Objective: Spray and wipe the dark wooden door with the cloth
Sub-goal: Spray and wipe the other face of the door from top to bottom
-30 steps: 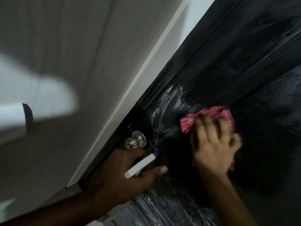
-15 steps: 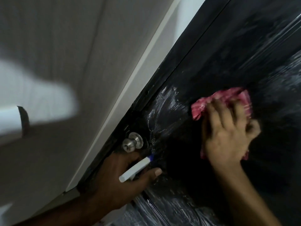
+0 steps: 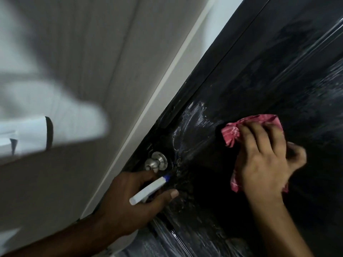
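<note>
The door (image 3: 278, 75) is big, flat and very dark, almost black, and it fills the right side of the view at a slant. Its face is smooth and a bit shiny, with pale, streaky marks across it. Near the door's left edge there are white, wet-looking smears (image 3: 194, 117) in curvy, swirly shapes. The cloth (image 3: 232, 132) is pinkish red with thin pale stripes. It is soft and all bunched up, and it lies on the door just to the right of the smears. The right hand (image 3: 267, 160) is on top of the cloth, with its fingers bent over it, and presses it flat against the door. One crumpled end of the cloth sticks out past the fingertips, and a bit more peeks out under the palm. The left hand (image 3: 133, 204) is lower down, by the door's edge, with its fingers curled round a spray bottle (image 3: 148, 190). The top of the bottle is white, smooth plastic, long and thin like a stick, with a small blue tip that points at the door. Just above this hand sits the knob (image 3: 156, 162). It is round, made of silver metal, and sticks out from the door. Low on the door, under the left hand, the face looks crinkly and shiny with many white lines. To the left of the door runs a thin, straight white frame (image 3: 167, 86), and past it is a plain grey wall (image 3: 83, 62) with faint up-and-down lines and a soft patch of light on it.
</note>
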